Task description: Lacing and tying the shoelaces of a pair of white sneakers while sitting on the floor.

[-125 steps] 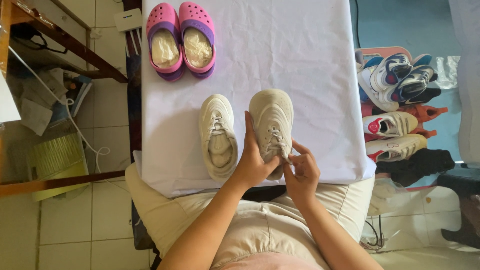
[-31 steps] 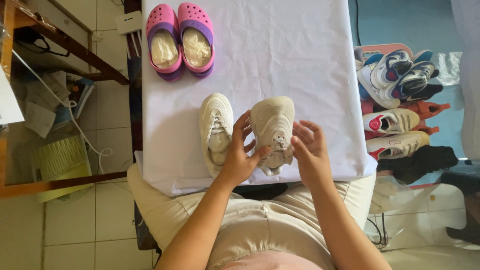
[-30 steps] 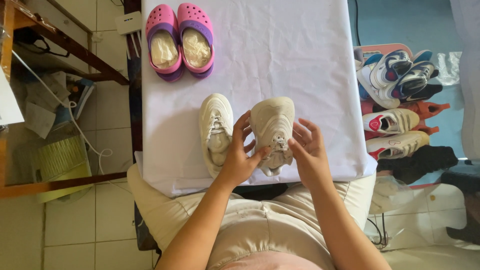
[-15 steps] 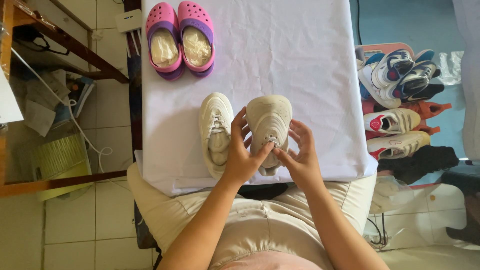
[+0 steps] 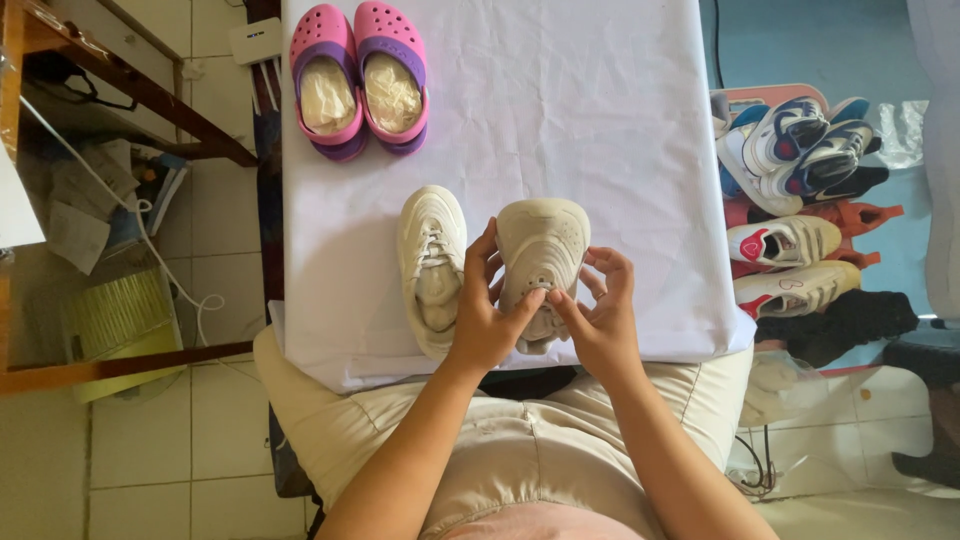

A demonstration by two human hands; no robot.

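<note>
Two cream lace-up sneakers sit on a white cloth-covered table (image 5: 600, 130). The left sneaker (image 5: 431, 262) lies flat with paper stuffed inside. My left hand (image 5: 487, 320) grips the right sneaker (image 5: 541, 250) along its left side, thumb on the tongue. My right hand (image 5: 600, 318) pinches the lace area of that same sneaker from the right, fingers curled over its edge. The sneaker's heel end is hidden behind my hands.
A pair of pink and purple clogs (image 5: 360, 80) stuffed with paper stands at the table's far left. A rack of several sneakers (image 5: 800, 220) stands to the right. A wooden shelf (image 5: 110, 90) and a yellow-green basket (image 5: 120, 325) are on the tiled floor to the left.
Both hands have stayed on the right sneaker, shifting their fingers around its laces. My right hand moved from the sneaker's side onto the lace area. The left sneaker and clogs have not moved.
</note>
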